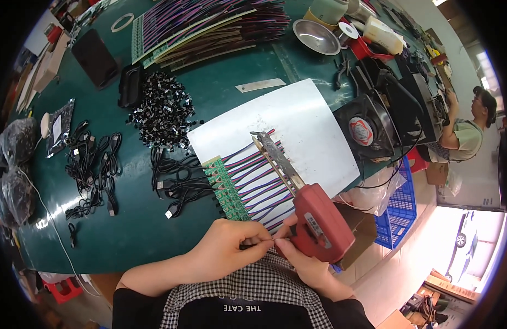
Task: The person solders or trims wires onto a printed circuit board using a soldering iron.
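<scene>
Checked apron (226,282) bunching below, left hand (227,242) and right hand (307,268) are pinching narrowly, contents too small to tell, the red gun-shaped tool (327,222) slanting from the nearer right hand's one o'clock toward eleven.

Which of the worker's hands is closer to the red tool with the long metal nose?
The right. The right hand is up against the red tool at its near end; the left hand is farther to its left, apart from it.
</scene>
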